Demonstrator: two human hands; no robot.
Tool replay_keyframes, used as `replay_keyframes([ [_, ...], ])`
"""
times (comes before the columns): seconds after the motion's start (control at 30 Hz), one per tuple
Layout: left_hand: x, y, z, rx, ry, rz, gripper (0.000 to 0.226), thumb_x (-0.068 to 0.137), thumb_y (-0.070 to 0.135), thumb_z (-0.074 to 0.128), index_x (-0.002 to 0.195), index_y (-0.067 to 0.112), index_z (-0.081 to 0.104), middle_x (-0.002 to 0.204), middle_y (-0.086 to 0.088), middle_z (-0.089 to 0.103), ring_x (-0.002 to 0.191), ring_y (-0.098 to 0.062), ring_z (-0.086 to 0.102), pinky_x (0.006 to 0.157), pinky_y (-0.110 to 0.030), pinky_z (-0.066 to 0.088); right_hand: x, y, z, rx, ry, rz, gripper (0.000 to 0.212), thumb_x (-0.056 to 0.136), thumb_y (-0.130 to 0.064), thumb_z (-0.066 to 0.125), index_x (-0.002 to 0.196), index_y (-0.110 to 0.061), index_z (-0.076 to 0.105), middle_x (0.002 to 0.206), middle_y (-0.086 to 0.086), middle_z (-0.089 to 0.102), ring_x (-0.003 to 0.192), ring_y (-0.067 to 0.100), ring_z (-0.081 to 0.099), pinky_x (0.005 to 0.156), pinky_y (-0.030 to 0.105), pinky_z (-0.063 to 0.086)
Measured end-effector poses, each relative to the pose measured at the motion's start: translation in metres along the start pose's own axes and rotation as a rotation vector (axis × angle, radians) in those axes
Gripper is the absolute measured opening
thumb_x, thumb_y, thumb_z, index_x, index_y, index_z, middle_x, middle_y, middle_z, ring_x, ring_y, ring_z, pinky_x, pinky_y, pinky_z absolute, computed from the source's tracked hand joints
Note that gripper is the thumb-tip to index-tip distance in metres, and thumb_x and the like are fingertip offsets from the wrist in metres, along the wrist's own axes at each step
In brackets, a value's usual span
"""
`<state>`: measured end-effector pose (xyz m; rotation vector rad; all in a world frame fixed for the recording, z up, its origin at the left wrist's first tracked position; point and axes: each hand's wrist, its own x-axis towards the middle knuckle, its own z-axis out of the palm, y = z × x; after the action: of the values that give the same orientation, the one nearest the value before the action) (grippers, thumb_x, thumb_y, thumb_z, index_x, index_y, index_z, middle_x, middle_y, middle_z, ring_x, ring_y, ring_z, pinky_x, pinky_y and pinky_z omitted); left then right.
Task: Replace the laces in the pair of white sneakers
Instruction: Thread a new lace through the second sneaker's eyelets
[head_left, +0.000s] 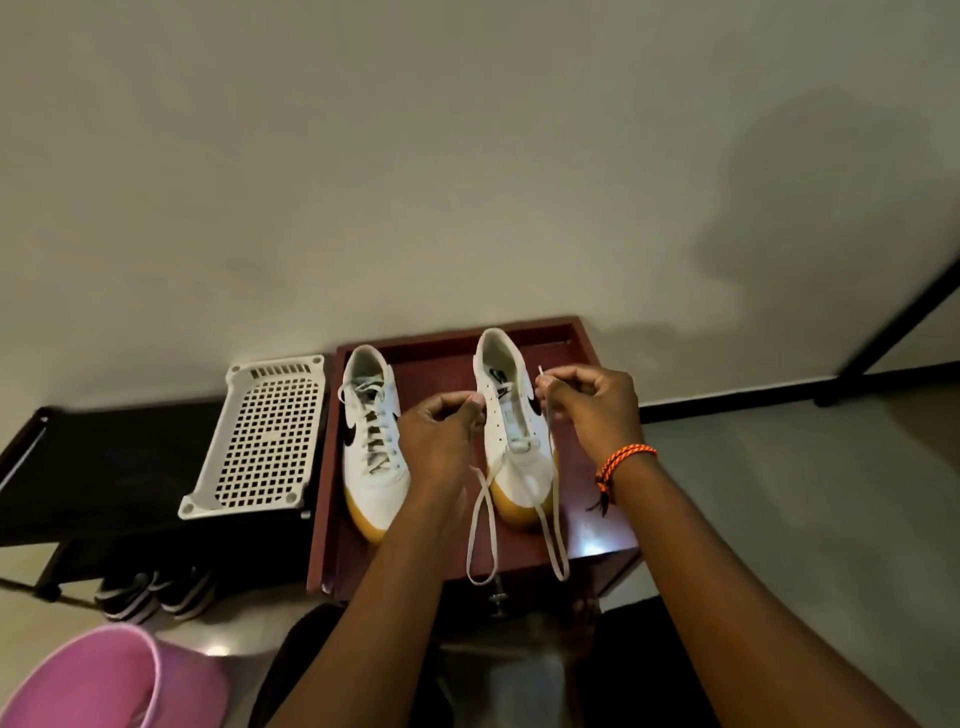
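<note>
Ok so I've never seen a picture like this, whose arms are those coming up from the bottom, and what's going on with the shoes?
There is one picture, from a wide-angle camera worn on a person's head, looking forward and down. The arms are that person's own. On a dark red table with a raised rim stand two white sneakers. The left sneaker is laced. The right sneaker has a white lace through only its eyelets nearest the toe, and both ends hang in loops over the table's front edge. The left hand and the right hand each pinch one end of that lace. A white plastic basket lies beside the table.
</note>
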<state>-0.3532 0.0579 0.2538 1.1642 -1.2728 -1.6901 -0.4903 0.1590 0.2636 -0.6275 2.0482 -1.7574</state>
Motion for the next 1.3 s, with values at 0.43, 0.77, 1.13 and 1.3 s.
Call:
replay_keyframes([
  [0.43, 0.054, -0.091, 0.000, 0.457, -0.053, -0.018, 0.013, 0.092, 0.009, 0.078, 0.088, 0.021, 0.081, 0.080, -0.003, 0.079, 0.078, -0.026, 0.078, 0.078, -0.051, 0.066, 0.012, 0.081, 0.022, -0.425, -0.235, -0.059, 0.012, 0.088, -0.011, 0.077, 0.080, -0.019, 0.080, 0.089, -0.012, 0.078, 0.075, -0.002, 0.068, 0.071, 0.021, 0.054],
  [0.77, 0.066, -0.098, -0.003, 0.603, -0.111, 0.070, 0.013, 0.096, 0.024, 0.074, 0.090, 0.029, 0.083, 0.081, 0.011, 0.079, 0.079, -0.013, 0.076, 0.081, -0.048, 0.066, 0.022, 0.079, 0.040, -1.084, -0.184, -0.380, 0.017, 0.102, -0.029, 0.064, 0.103, -0.027, 0.081, 0.104, -0.004, 0.070, 0.104, 0.021, 0.055, 0.079, 0.038, 0.052],
  [1.13, 0.073, -0.097, -0.013, 0.667, -0.188, 0.136, 0.016, 0.095, 0.028, 0.072, 0.088, 0.037, 0.083, 0.074, 0.017, 0.077, 0.072, -0.013, 0.076, 0.076, -0.047, 0.066, 0.016, 0.071, 0.047, -1.276, -0.190, -0.318, 0.019, 0.089, -0.026, 0.077, 0.107, -0.021, 0.080, 0.156, 0.000, 0.041, 0.139, 0.028, 0.042, 0.098, 0.045, 0.047],
  [1.3, 0.072, -0.094, -0.012, 0.713, -0.173, 0.157, 0.018, 0.095, 0.024, 0.074, 0.086, 0.036, 0.084, 0.072, 0.019, 0.076, 0.072, -0.011, 0.074, 0.076, -0.045, 0.065, 0.013, 0.077, 0.053, -1.199, -0.198, -0.319, 0.013, 0.080, -0.015, 0.084, 0.076, -0.027, 0.080, 0.163, -0.002, 0.037, 0.146, 0.030, 0.034, 0.102, 0.046, 0.043],
])
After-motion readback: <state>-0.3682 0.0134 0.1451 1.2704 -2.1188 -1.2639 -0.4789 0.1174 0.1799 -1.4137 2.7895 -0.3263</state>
